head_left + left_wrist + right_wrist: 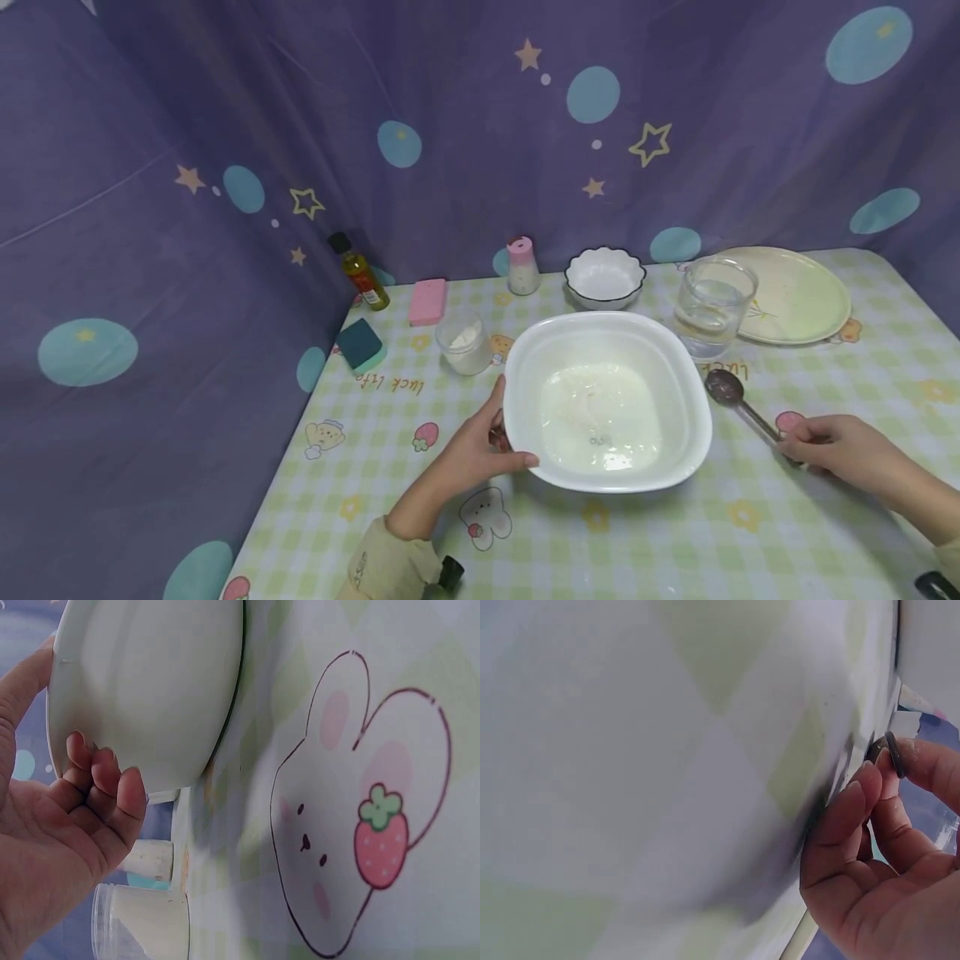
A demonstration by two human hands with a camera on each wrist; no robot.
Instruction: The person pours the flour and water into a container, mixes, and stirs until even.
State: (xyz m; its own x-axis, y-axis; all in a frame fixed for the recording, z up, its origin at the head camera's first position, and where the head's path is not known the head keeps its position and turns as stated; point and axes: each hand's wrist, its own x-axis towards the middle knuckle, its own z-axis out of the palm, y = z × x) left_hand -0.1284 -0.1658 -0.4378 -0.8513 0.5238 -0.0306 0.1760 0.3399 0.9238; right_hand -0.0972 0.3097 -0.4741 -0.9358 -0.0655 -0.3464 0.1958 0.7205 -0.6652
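A large white basin [675, 454] stands mid-table with milky white liquid and a few bubbles in it. My left hand [480, 446] grips its left side, thumb over the rim and curled fingers below, as the left wrist view shows the hand [82, 802] against the outer wall [150, 682]. To the right of the basin, a dark spoon [761, 421] lies with its bowl toward the back. My right hand [847, 454] pinches the end of the handle; in the right wrist view the handle tip [894, 755] shows between thumb and fingers.
Behind the basin are a glass of water [712, 312], a plate [798, 292], a scalloped bowl [604, 279] and a pink-topped shaker [522, 267]. A cup of white powder [463, 343], pink sponge [428, 302], dark green sponge [361, 344] and oil bottle [362, 275] stand left.
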